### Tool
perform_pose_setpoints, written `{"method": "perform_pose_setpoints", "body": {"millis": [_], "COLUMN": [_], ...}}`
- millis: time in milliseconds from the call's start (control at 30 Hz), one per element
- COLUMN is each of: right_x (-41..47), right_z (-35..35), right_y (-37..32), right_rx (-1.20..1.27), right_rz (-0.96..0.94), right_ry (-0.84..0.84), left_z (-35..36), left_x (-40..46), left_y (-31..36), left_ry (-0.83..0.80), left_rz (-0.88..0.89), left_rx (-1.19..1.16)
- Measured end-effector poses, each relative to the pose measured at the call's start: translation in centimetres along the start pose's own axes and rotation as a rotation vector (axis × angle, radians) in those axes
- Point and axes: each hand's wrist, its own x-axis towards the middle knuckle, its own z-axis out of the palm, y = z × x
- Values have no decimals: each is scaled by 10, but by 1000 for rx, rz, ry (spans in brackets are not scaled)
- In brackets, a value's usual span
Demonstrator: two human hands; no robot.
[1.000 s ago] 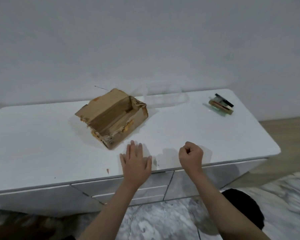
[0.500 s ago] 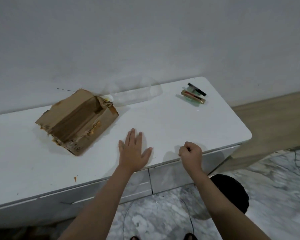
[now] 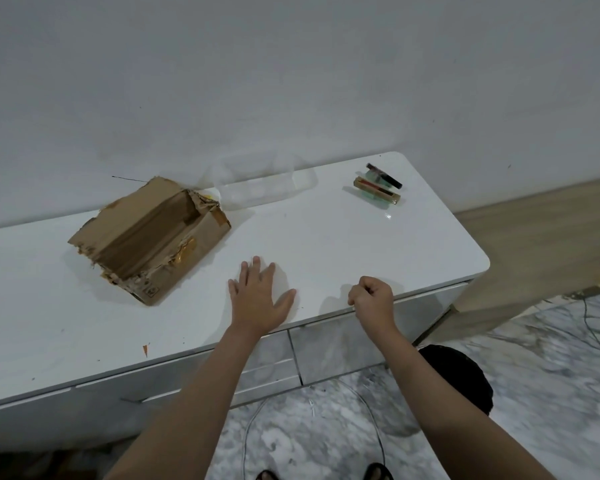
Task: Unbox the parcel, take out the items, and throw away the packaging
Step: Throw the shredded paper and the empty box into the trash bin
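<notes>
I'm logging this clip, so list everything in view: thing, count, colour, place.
cardboard box: 1, brown, torn open, cabinet top left
clear plastic packaging: 1, transparent, against wall behind box
small packaged items: about 2, gold and black, cabinet top far right
cardboard scrap: 1, orange, front edge of cabinet
cabinet: 1, glossy white, with drawers
black round object: 1, floor beside cabinet
cable: 1, grey, marble floor
left hand: flat on cabinet top
right hand: fist, at cabinet edge

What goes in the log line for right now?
left hand: flat on cabinet top | right hand: fist, empty | cardboard box: torn open | items: out, far right
</notes>
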Motion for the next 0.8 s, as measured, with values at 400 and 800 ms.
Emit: {"method": "perform_pose_setpoints", "body": {"millis": [400,800], "right_x": [-12,-9], "right_z": [-40,-208], "right_y": [3,78], "right_rx": [58,27], "right_rz": [-47,254], "right_ry": [258,698], "left_z": [41,71], "left_x": [-54,25], "left_y": [87,237], "left_ry": [-116,-147], "left_rz": [87,399], "left_rx": [155,-7]}}
